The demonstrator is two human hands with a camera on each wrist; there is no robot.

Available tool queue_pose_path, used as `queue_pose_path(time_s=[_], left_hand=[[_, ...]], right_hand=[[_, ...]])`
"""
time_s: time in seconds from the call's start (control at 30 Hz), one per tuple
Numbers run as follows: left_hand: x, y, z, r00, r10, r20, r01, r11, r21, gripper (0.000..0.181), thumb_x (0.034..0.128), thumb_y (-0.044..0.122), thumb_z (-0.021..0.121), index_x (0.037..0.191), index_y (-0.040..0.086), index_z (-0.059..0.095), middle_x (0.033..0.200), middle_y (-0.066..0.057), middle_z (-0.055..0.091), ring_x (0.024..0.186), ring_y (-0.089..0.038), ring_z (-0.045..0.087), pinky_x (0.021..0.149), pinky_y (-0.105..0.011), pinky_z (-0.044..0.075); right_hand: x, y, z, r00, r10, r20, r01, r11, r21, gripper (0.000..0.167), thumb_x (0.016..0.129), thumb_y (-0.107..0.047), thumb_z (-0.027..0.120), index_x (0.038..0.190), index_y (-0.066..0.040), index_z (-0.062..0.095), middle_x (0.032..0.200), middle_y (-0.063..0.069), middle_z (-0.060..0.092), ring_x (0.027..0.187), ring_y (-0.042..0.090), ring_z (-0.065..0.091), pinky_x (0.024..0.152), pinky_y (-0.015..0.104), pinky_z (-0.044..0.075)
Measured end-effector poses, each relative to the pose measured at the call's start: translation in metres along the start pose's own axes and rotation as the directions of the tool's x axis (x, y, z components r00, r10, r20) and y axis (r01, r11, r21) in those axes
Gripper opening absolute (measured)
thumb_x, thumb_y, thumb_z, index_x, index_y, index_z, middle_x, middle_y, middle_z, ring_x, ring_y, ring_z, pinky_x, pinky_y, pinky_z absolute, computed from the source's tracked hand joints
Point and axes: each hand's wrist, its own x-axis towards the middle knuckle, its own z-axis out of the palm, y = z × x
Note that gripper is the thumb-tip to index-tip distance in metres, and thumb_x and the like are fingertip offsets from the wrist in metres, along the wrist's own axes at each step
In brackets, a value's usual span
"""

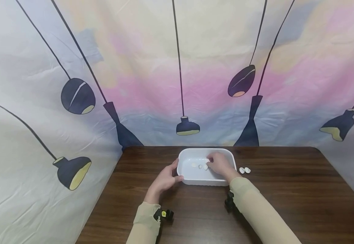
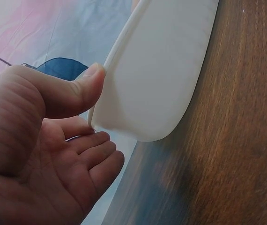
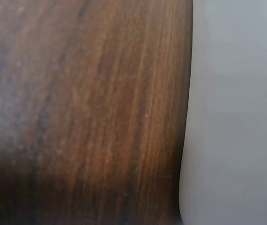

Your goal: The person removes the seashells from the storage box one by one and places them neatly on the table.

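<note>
A white plastic tub point(image 1: 205, 182) sits on the table with several small white shells point(image 1: 205, 167) inside. My left hand point(image 1: 164, 178) grips the tub's left end. In the left wrist view that hand point(image 2: 68, 140) has its thumb on the rim and its index fingertip at the corner, while the other fingers curl loosely below. My right hand point(image 1: 220, 164) reaches over the front right rim into the tub, fingers bent down around a small white shell, which they mostly hide. The right wrist view shows the tub's outer wall point(image 3: 236, 112) but no hand.
Two more white shells point(image 1: 245, 170) lie side by side on the brown wooden table point(image 1: 274, 193), just right of the tub. Behind the table's far edge hangs a pastel cloth point(image 1: 152, 91) printed with dark lamps.
</note>
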Motion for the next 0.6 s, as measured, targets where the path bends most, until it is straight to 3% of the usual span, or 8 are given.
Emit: queue_pose_path(time_s=[0.37, 0.6], left_hand=[[0.001, 0.003, -0.001, 1.0, -0.001, -0.005, 0.001, 1.0, 0.013, 0.086, 0.0977, 0.013, 0.077, 0.168, 0.005, 0.029, 0.174, -0.012, 0.028, 0.16, -0.036, 0.027, 0.127, -0.061, 0.023], [0.0, 0.001, 0.0, 1.0, -0.006, -0.01, 0.006, 1.0, 0.0, 0.085, 0.0976, 0.012, 0.077, 0.168, 0.004, 0.029, 0.174, -0.012, 0.029, 0.16, -0.036, 0.027, 0.127, -0.062, 0.023]], right_hand=[[-0.001, 0.006, -0.012, 1.0, 0.003, -0.001, -0.003, 0.998, 0.057, 0.031, 0.093, -0.009, 0.072, 0.122, 0.003, 0.076, 0.105, 0.011, 0.075, 0.097, 0.026, 0.068, 0.092, 0.048, 0.058], [-0.01, 0.005, -0.027, 0.998, -0.014, -0.058, 0.022, 0.989, 0.148, 0.034, 0.094, -0.014, 0.074, 0.125, 0.0, 0.076, 0.105, 0.008, 0.076, 0.098, 0.024, 0.069, 0.09, 0.046, 0.058]])
